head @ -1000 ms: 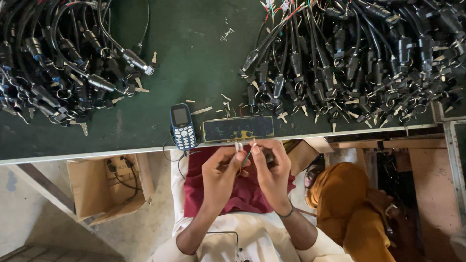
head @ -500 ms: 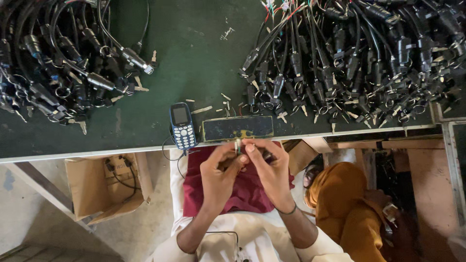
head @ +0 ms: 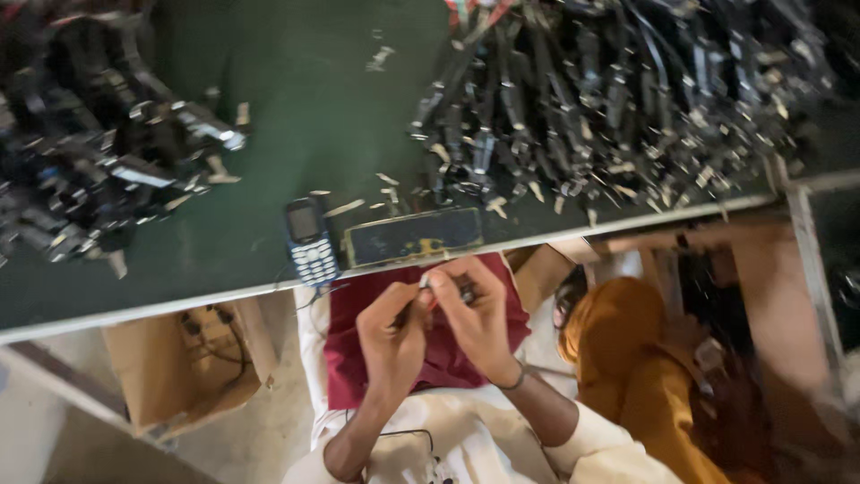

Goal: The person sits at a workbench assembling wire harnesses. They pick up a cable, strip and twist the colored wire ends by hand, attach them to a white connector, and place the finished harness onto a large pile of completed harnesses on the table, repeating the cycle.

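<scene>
Both hands point(head: 439, 314) pinched together on small dark metal-tipped connector point(head: 445, 289), long axis roughly parallel to green table point(head: 296, 116) near edge; pointing direction unclear, blurred.

blue phone point(head: 310, 243) at bench edge, grey screen point(head: 302, 221); brown carton point(head: 184, 358) below

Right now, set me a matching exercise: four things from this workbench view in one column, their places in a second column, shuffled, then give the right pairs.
Things:
1. keypad phone
2. dark flat tray
3. cardboard box
4. small cable part

Places:
A. under the table, on the floor
B. between the left hand and right hand
C. at the table's front edge, left of the tray
D. at the table's front edge, just above the hands

Pairs: 1-C, 2-D, 3-A, 4-B
</scene>
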Action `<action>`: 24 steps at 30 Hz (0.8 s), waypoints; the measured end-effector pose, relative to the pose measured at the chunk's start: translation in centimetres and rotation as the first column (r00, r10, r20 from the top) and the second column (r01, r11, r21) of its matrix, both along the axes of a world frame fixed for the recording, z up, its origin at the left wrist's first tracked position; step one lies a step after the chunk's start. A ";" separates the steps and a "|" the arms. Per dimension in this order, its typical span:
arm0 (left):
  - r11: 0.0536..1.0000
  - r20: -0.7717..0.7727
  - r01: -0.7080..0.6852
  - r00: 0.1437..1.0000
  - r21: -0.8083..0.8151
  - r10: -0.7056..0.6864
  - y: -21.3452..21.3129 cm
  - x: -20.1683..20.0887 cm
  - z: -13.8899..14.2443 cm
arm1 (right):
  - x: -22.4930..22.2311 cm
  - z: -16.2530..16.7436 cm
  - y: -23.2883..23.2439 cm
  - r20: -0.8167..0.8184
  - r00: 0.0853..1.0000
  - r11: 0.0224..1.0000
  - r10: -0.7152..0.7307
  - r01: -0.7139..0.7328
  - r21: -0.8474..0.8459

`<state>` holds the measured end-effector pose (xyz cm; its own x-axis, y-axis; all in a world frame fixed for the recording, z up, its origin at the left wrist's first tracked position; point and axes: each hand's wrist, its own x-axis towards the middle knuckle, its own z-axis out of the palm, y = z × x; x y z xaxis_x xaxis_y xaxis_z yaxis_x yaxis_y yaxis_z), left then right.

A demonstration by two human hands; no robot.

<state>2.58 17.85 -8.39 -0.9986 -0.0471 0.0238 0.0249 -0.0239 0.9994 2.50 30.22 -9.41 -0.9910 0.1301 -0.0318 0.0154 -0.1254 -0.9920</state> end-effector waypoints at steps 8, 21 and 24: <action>0.956 0.026 0.168 0.986 -0.241 -0.167 -1.7 0.5 -0.3 | 0.6 0.7 1.1 -0.105 0.987 0.992 0.120 -0.122 -0.015; 0.969 0.041 0.086 0.996 -0.232 -0.078 -0.3 1.6 -0.6 | 1.3 -0.1 0.9 0.006 0.985 0.981 0.171 -0.169 -0.100; 0.978 0.087 0.067 0.995 -0.196 -0.051 -0.3 1.4 -0.7 | 0.9 -0.5 1.3 0.096 0.975 0.952 0.201 -0.171 -0.253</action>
<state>3.96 17.58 -9.05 -0.9984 0.0095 -0.0549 -0.0523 0.1758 0.9830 3.36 31.49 -9.93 -0.9839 -0.0827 -0.1583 0.1773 -0.3451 -0.9217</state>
